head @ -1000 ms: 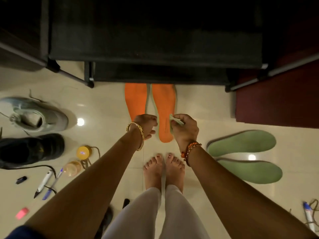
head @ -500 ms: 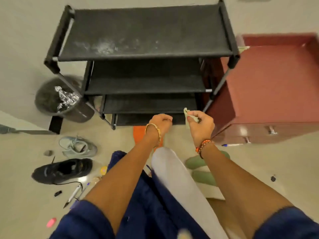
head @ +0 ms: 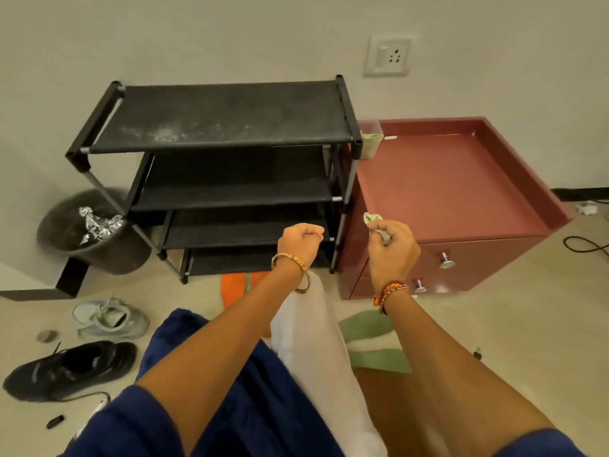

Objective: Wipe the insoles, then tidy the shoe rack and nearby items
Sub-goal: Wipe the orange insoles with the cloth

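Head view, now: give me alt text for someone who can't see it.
A person's right hand pinches a small greenish wipe, and the left hand is a loose empty fist, both raised before an empty, dusty black shoe rack. Orange insoles, green insoles and two shoes lie on the floor.
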